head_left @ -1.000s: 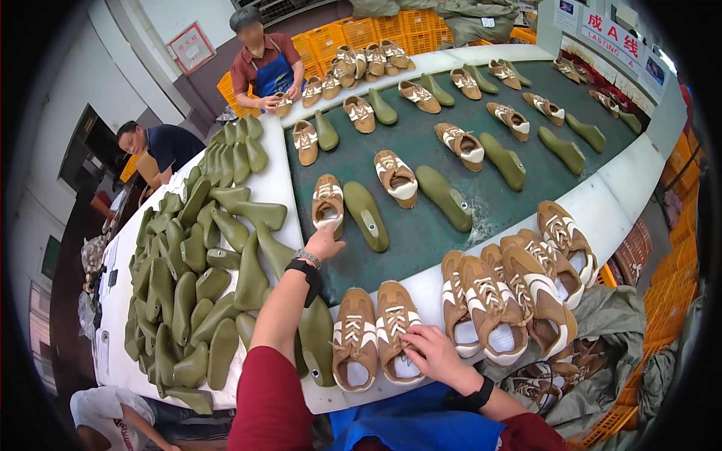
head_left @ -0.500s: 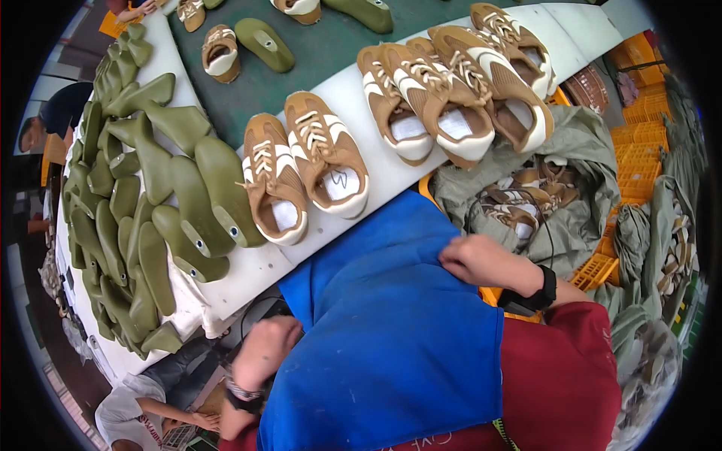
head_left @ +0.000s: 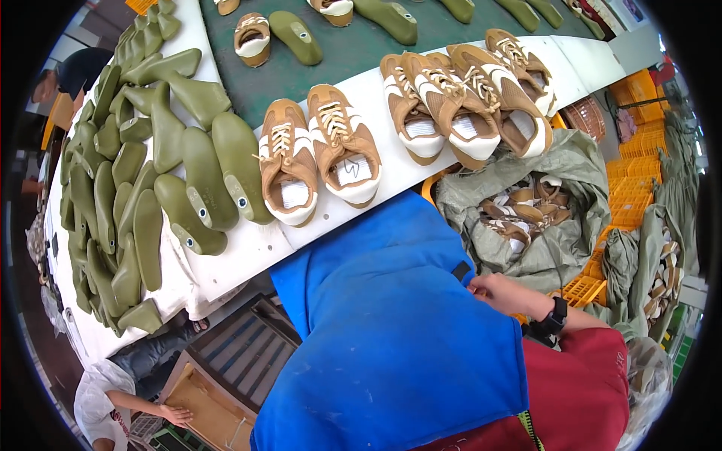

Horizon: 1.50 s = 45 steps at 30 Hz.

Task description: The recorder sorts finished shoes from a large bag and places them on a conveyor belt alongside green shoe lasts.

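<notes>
My right hand (head_left: 502, 294) is at the right edge of the blue apron (head_left: 376, 316) over my lap. Its fingers are bent and pressed together; what they pinch, if anything, is too small to make out. Just beyond the fingertips a small flat black piece (head_left: 461, 270) shows against the apron. My left hand is out of the picture. On the white table edge ahead stands a pair of brown-and-white sneakers, the left sneaker (head_left: 288, 161) beside the right sneaker (head_left: 346, 146). Several more sneakers (head_left: 455, 105) are grouped farther right.
Green shoe lasts (head_left: 162, 135) lie heaped on the table's left. A green conveyor belt (head_left: 331, 60) carries shoes and lasts. A lined sack (head_left: 594, 180) of sneakers sits to the right by orange crates (head_left: 632, 177). A co-worker's hand (head_left: 177, 415) rests near a wooden chair (head_left: 226, 376) at lower left.
My left hand has gone out of view. My right hand has shifted slightly right and down along the apron, and the black piece now shows. The view has turned, revealing the chair.
</notes>
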### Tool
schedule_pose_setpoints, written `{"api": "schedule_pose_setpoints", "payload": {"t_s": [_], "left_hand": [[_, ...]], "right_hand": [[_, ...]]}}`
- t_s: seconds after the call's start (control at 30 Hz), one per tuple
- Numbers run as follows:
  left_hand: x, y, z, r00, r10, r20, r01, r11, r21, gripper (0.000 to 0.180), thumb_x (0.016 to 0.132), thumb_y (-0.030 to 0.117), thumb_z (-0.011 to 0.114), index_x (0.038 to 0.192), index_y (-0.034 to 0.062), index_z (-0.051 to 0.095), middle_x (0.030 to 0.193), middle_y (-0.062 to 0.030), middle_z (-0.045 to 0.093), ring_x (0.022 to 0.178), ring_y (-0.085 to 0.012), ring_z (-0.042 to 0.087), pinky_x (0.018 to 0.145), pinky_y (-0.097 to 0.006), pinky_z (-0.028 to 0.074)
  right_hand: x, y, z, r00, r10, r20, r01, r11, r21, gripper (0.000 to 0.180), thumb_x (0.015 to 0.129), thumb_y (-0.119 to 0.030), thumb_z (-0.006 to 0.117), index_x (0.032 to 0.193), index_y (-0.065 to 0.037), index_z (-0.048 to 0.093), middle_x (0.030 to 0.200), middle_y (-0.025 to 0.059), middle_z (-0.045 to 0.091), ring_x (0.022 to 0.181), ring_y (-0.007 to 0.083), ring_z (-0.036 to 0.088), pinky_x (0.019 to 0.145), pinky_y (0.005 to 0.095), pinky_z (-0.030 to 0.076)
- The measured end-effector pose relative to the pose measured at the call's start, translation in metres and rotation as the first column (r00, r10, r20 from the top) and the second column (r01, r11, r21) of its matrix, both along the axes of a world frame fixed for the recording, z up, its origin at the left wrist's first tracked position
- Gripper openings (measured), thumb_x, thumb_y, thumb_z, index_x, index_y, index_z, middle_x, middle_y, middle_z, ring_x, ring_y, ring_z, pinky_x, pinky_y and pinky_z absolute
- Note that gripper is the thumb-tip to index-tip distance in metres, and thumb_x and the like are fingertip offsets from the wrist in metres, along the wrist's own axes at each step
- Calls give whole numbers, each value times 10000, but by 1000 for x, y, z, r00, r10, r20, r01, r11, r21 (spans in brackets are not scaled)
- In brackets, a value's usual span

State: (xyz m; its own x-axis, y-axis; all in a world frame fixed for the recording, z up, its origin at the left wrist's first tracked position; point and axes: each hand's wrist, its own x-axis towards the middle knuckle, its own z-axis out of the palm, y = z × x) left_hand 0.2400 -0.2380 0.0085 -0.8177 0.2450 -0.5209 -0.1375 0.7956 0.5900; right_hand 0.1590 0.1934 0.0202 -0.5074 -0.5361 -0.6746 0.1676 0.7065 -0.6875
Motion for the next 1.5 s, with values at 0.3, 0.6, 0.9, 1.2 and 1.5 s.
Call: {"api": "schedule_pose_setpoints", "payload": {"t_s": [0.3, 0.6, 0.9, 1.2, 1.5], "left_hand": [[2, 2, -8, 992, 122, -22, -120, 991, 57, 127, 759, 62, 641, 710, -19, 557, 657, -154, 575, 591, -285, 577, 563, -353, 460], [-2, 6, -9, 975, 221, -26, -217, 970, 113, 147, 758, 71, 644, 697, -18, 545, 641, -157, 566, 574, -298, 565, 547, -354, 453], [-7, 12, -7, 956, 293, 22, -292, 940, 175, 167, 757, 80, 647, 684, -16, 532, 624, -161, 556, 557, -311, 554, 532, -354, 446], [8, 20, -11, 896, 437, 73, -440, 860, 256, 187, 756, 89, 651, 671, -15, 520, 608, -165, 547, 540, -324, 542, 517, -354, 439], [-29, 32, -12, 889, 446, 101, -452, 824, 342, 254, 747, 150, 671, 654, -7, 494, 582, -178, 521, 520, -344, 520, 495, -360, 414]], "right_hand": [[-18, -16, -17, 970, -221, 104, 232, 966, -116, 116, 812, -92, 648, 894, -12, 630, 692, 60, 639, 587, 136, 599, 571, 284, 489], [-32, -21, -16, 949, 166, -269, -191, 979, -71, 150, 773, -106, 655, 887, -17, 617, 770, 118, 649, 684, 262, 635, 626, 336, 499], [-40, -25, -6, 893, 323, -314, -359, 931, -61, 207, 725, -72, 611, 925, -29, 579, 798, 165, 632, 747, 343, 619, 634, 394, 495], [-36, -3, 9, 776, 615, -138, -602, 788, 128, 199, 727, -212, 612, 773, -19, 633, 724, 175, 628, 676, 355, 621, 594, 415, 501], [-70, -38, 33, 763, 646, 30, -646, 760, 72, 193, 750, -220, 613, 763, -32, 657, 702, 184, 626, 691, 361, 623, 619, 435, 496]]}}
